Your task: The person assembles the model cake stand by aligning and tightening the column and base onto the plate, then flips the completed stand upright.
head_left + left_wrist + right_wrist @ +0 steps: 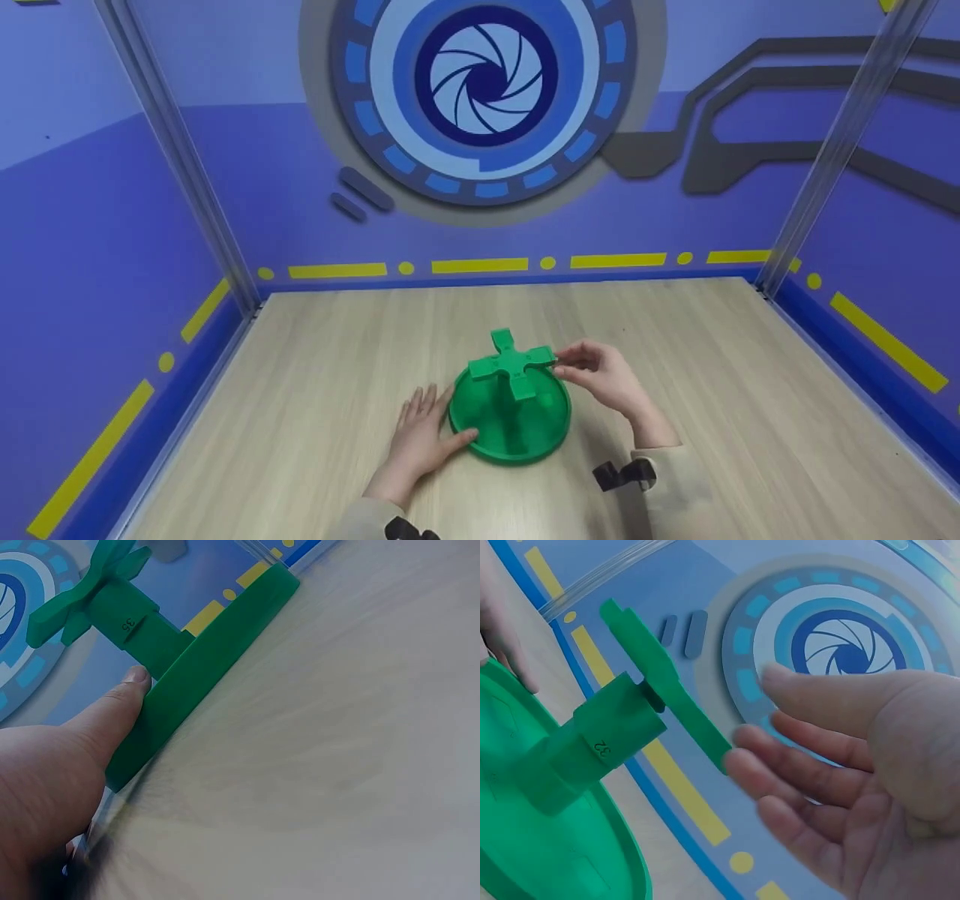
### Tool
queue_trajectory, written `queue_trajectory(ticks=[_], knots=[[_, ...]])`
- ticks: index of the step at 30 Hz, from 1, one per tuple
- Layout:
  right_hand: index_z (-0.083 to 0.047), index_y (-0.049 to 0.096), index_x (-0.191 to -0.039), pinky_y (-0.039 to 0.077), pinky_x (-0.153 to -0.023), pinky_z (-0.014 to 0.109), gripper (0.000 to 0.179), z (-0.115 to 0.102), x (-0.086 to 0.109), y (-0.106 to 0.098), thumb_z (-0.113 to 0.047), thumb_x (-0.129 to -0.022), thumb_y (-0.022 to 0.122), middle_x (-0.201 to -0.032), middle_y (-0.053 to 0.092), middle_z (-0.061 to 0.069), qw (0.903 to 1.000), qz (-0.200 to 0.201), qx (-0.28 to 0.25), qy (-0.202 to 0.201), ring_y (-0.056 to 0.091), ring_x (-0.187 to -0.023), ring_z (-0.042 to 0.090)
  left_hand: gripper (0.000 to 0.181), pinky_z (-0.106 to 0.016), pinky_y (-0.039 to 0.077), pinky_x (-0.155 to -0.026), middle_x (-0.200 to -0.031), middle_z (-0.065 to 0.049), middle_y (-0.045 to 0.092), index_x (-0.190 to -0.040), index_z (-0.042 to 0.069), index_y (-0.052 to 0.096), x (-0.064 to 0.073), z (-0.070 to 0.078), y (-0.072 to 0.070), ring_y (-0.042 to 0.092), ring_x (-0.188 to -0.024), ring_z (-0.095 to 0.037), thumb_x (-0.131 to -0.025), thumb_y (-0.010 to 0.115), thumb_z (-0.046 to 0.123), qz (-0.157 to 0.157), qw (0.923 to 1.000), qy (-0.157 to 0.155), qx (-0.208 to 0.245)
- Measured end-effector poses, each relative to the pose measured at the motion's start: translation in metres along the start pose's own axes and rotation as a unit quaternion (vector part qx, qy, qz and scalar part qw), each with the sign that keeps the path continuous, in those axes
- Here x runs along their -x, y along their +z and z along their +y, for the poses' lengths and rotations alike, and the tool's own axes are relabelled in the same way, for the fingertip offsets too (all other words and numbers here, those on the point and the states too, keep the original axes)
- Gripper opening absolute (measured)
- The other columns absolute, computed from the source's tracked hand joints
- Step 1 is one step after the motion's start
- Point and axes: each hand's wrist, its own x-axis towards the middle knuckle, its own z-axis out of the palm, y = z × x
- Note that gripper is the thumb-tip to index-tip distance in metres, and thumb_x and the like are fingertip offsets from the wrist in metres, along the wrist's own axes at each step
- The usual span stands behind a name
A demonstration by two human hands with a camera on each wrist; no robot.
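A round green base [517, 439] with a raised rim stands on the table. From its middle rises a thick stepped post [619, 724] marked with small numbers. A green four-armed cross [512, 364] sits on top of the post, with a dark gap showing under it in the right wrist view. My left hand [420, 437] rests against the base's left side, fingers straight and thumb laid over the rim. At the cross's right arm is my right hand [606, 376]; its fingertips touch or nearly touch the arm's end, with thumb and fingers apart.
A light wood-grain table [315, 375] lies under everything. Blue printed panels [247, 165] stand at the back and both sides, joined by metal corner posts [176, 150]. Dark camera mounts [626, 475] are strapped on both wrists.
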Motion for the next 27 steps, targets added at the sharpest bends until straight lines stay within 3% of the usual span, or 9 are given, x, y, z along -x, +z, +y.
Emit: queue_trajectory(ticks=[5,8,12,15,17,22,27], knots=[[0.002,0.071,-0.117,0.055,-0.083,0.016,0.023,0.0,-0.003,0.006,-0.008,-0.096,0.072,-0.114,0.073,0.019,0.9956,0.089,-0.02,0.024,0.07,-0.1,0.018,0.095,-0.065,0.012,-0.129,-0.165,-0.03,0.028,-0.16,0.008,0.036,0.001,0.0,0.0,0.017,-0.156,-0.052,-0.09,0.069,0.063,0.002,0.9999,0.004,0.012],[0.002,0.07,-0.121,0.053,-0.087,0.015,0.025,0.004,-0.006,0.011,-0.007,-0.098,0.069,-0.121,0.072,0.019,0.9924,0.117,-0.025,0.029,0.069,-0.111,0.026,0.095,-0.065,0.012,-0.129,-0.165,-0.03,0.028,-0.16,0.007,0.036,0.001,0.0,0.0,0.018,-0.156,-0.052,-0.09,0.069,0.063,0.003,0.9999,0.005,0.013],[0.003,0.064,-0.133,0.055,-0.106,0.029,0.033,0.012,-0.008,0.018,-0.009,-0.103,0.062,-0.134,0.067,0.022,0.9939,0.096,-0.05,0.02,0.064,-0.127,0.034,0.095,-0.065,0.011,-0.129,-0.165,-0.03,0.028,-0.16,0.007,0.036,0.002,0.001,0.0,0.017,-0.156,-0.052,-0.09,0.069,0.063,0.003,0.9999,0.004,0.015],[0.004,0.056,-0.143,0.048,-0.116,0.048,0.039,0.017,-0.009,0.023,-0.012,-0.107,0.055,-0.145,0.06,0.023,0.9949,0.058,-0.079,0.022,0.056,-0.138,0.038,0.095,-0.065,0.011,-0.129,-0.166,-0.03,0.027,-0.16,0.008,0.036,0.002,0.001,0.0,0.017,-0.156,-0.052,-0.09,0.069,0.063,0.002,0.9999,0.003,0.014],[0.005,0.051,-0.146,0.044,-0.118,0.053,0.042,0.02,-0.01,0.025,-0.013,-0.109,0.051,-0.149,0.056,0.023,0.9942,0.038,-0.097,0.026,0.05,-0.143,0.039,0.095,-0.066,0.011,-0.129,-0.166,-0.03,0.027,-0.16,0.007,0.036,0.002,0.001,0.0,0.017,-0.156,-0.052,-0.09,0.069,0.062,0.002,0.9999,0.003,0.014],[0.006,0.053,-0.145,0.049,-0.115,0.046,0.04,0.025,-0.011,0.027,-0.01,-0.109,0.049,-0.146,0.059,0.025,0.9931,0.031,-0.107,0.037,0.055,-0.139,0.034,0.095,-0.066,0.011,-0.129,-0.166,-0.03,0.027,-0.16,0.008,0.035,0.002,0.002,-0.001,0.017,-0.156,-0.052,-0.09,0.068,0.063,0.0,0.9999,0.002,0.014],[0.006,0.057,-0.141,0.055,-0.106,0.027,0.039,0.028,-0.011,0.023,-0.011,-0.107,0.055,-0.142,0.062,0.026,0.9935,0.024,-0.105,0.036,0.065,-0.123,0.011,0.094,-0.065,0.01,-0.129,-0.166,-0.03,0.027,-0.16,0.009,0.035,0.002,0.002,-0.001,0.017,-0.156,-0.052,-0.09,0.068,0.063,-0.001,0.9999,0.001,0.013]])
